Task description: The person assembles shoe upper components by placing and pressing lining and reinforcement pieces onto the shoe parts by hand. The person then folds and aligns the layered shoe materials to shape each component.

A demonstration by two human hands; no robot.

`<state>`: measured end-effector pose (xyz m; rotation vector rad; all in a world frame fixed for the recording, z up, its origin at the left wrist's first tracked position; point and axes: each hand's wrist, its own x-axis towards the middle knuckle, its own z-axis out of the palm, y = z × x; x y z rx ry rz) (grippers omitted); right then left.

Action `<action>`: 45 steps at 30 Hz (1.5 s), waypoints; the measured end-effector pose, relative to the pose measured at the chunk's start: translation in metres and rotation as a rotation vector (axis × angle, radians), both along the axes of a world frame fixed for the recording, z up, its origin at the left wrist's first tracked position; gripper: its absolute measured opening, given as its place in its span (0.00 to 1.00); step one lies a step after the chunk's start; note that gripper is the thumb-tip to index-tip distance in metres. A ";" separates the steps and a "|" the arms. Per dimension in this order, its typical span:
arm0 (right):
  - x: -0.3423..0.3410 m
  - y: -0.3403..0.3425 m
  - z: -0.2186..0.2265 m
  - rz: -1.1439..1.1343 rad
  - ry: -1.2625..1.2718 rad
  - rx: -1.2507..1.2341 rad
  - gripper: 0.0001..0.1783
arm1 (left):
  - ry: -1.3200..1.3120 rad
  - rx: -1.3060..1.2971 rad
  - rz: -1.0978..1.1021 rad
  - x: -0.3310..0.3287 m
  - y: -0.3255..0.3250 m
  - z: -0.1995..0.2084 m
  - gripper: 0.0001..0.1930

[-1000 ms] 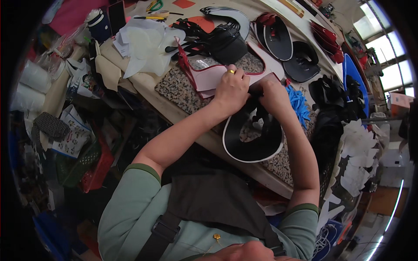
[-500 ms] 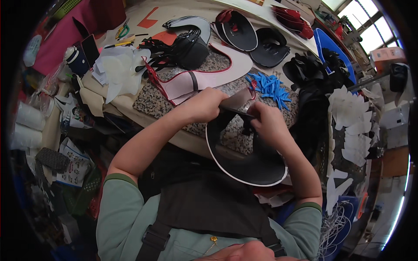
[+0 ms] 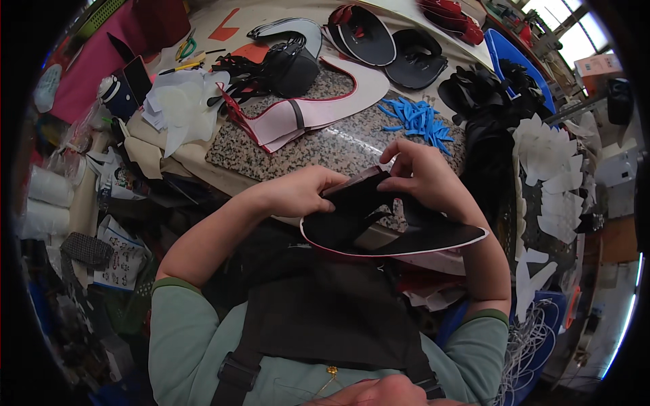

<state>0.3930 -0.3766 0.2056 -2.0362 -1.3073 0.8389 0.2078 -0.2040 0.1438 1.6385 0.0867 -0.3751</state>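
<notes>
A black, curved shoe upper with a white edge is held tilted over my lap. My left hand is closed on its left end, the thumb on the black side. At its upper edge, my right hand has thumb and curled index finger about the rim, slightly apart; the other fingers are partly hidden. A pale strip shows along the edge between my hands. Beyond them, a pinkish-white shoe upper with red edging lies on the speckled stone slab, a dark band across it. Blue strips are heaped at the right.
Stacked black uppers and a bundle of black straps lie at the back. Cream pieces, green-handled scissors and a yellow cutter are at the left. A blue bin and white cut pieces stand right.
The black upper has turned and tilted, its white edge now running almost level. My left hand has come lower and nearer my body. My right thumb and index finger have spread apart.
</notes>
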 end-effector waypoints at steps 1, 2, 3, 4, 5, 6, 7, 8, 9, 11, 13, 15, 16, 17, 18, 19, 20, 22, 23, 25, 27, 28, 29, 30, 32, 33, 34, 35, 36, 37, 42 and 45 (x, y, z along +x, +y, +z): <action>-0.001 0.000 0.001 0.022 -0.005 -0.015 0.20 | -0.029 -0.037 0.008 -0.002 -0.001 -0.002 0.24; -0.002 0.001 0.002 0.044 -0.011 -0.031 0.19 | -0.059 -0.074 0.015 -0.005 -0.002 -0.003 0.24; -0.002 0.001 0.002 0.047 -0.012 -0.031 0.19 | -0.060 -0.073 0.018 -0.006 -0.002 -0.003 0.24; -0.002 0.001 0.002 0.069 -0.003 -0.052 0.18 | -0.048 -0.064 -0.007 -0.008 -0.002 -0.001 0.25; -0.002 0.001 0.002 0.091 0.006 -0.074 0.16 | -0.035 -0.056 -0.032 -0.010 -0.002 0.000 0.26; -0.002 0.001 0.002 0.094 0.006 -0.076 0.16 | -0.034 -0.058 -0.029 -0.011 -0.003 0.001 0.26; -0.003 0.001 0.002 0.123 -0.052 -0.074 0.14 | -0.061 -0.100 -0.021 -0.013 -0.004 0.001 0.27; -0.003 0.001 0.002 0.153 -0.110 -0.073 0.13 | -0.088 -0.141 -0.011 -0.014 -0.005 0.001 0.28; -0.004 0.000 0.001 0.153 -0.108 -0.076 0.13 | -0.087 -0.144 -0.012 -0.014 -0.003 0.001 0.28; -0.004 -0.002 -0.003 0.268 -0.153 0.094 0.13 | -0.038 -0.146 -0.100 -0.012 0.002 0.000 0.29; -0.010 0.002 0.002 0.307 -0.150 0.120 0.12 | -0.094 -0.172 -0.080 -0.010 0.001 0.000 0.28; -0.014 0.005 0.004 0.339 -0.151 0.147 0.10 | -0.153 -0.196 -0.066 -0.005 -0.004 0.005 0.27; -0.015 0.005 0.004 0.359 -0.316 0.262 0.09 | -0.200 0.215 0.003 -0.003 -0.007 0.014 0.25; -0.017 0.005 0.004 0.376 -0.482 0.378 0.08 | -0.243 0.628 0.074 -0.002 -0.008 0.020 0.23; -0.019 0.004 0.005 0.380 -0.487 0.383 0.08 | -0.339 0.616 0.166 -0.004 -0.005 0.014 0.20; -0.022 0.001 0.007 0.357 -0.614 0.432 0.08 | -0.344 0.623 0.171 -0.009 -0.003 0.013 0.20; -0.024 0.000 0.009 0.333 -0.743 0.483 0.07 | -0.392 0.765 0.170 -0.013 -0.001 0.016 0.21; -0.026 0.000 0.013 0.268 -0.854 0.560 0.07 | -0.321 1.000 0.108 -0.015 -0.001 0.046 0.24; -0.026 0.002 0.015 0.202 -0.955 0.629 0.07 | -0.330 1.013 0.112 -0.014 0.002 0.049 0.24; -0.023 0.005 0.021 0.159 -1.066 0.772 0.10 | -0.960 1.230 0.392 -0.012 0.010 0.058 0.30; -0.022 0.006 0.020 0.089 -1.125 1.059 0.15 | -0.904 1.134 0.400 -0.017 0.007 0.080 0.33; -0.024 0.006 0.015 0.074 -1.173 1.131 0.20 | -0.830 1.023 0.410 -0.020 0.005 0.088 0.36; -0.026 0.004 -0.001 0.033 -1.232 1.158 0.19 | -0.763 0.828 0.326 -0.020 0.013 0.088 0.43; -0.030 0.003 -0.016 0.028 -1.254 1.145 0.19 | -0.642 0.811 0.299 -0.013 0.021 0.080 0.42; -0.037 -0.002 -0.052 0.003 -1.231 1.102 0.19 | -0.409 0.658 0.216 0.007 0.030 0.058 0.36; -0.043 -0.004 -0.070 -0.009 -1.210 1.067 0.19 | -0.403 0.645 0.212 0.008 0.029 0.042 0.36; -0.047 -0.003 -0.089 -0.028 -1.209 1.125 0.20 | -0.405 0.715 0.100 0.009 0.030 0.025 0.34; -0.052 -0.011 -0.101 -0.025 -1.190 1.080 0.21 | -0.407 0.781 -0.017 0.010 0.027 0.012 0.32; -0.059 -0.016 -0.109 -0.041 -1.148 1.074 0.20 | -0.392 0.716 0.023 0.011 0.021 0.001 0.30; -0.064 -0.021 -0.115 -0.066 -1.107 1.065 0.20 | -0.382 0.697 0.003 0.012 0.016 -0.001 0.30; -0.090 -0.066 -0.118 -0.290 -0.576 0.873 0.20 | -0.304 0.281 0.020 0.020 0.011 -0.012 0.16; -0.105 -0.097 -0.106 -0.509 0.651 0.617 0.28 | -0.329 0.413 0.001 0.013 0.003 -0.004 0.16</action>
